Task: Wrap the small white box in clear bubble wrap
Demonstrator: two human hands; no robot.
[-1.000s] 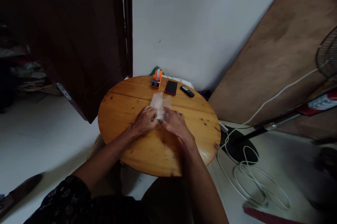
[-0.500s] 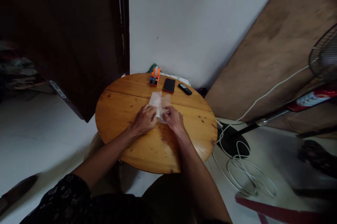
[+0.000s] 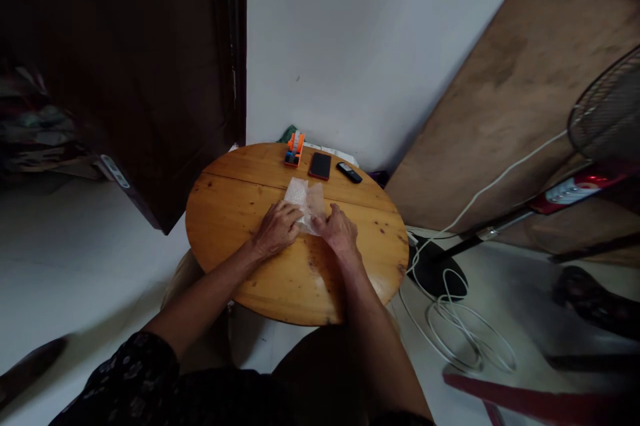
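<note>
A crumpled, see-through piece of bubble wrap point(image 3: 299, 193) lies on the round wooden table point(image 3: 225, 213), with a pinkish folded part on its right side. Across its near left edge, my left hand point(image 3: 280, 226) rests palm down, fingers stretched over the wrap and lying on it. At the near right edge is my right hand point(image 3: 339, 229), its thumb on or beside the wrap and its index finger raised apart from the thumb. Both palms are hidden from above. Whether anything lies inside the wrap I cannot make out.
Along the table's far side are an orange tape dispenser point(image 3: 295, 148), a dark phone with a red edge point(image 3: 320, 166) and a small black keypad phone point(image 3: 349, 173). A standing fan point(image 3: 607, 106) and a coiled white cable point(image 3: 455, 319) are on the right. A dark door point(image 3: 165, 79) stands left.
My right hand has loosened from its pinch on the wrap and shifted slightly right, thumb and index finger spreading. My left fingers have stretched further over the wrap. The view has shifted a little.
</note>
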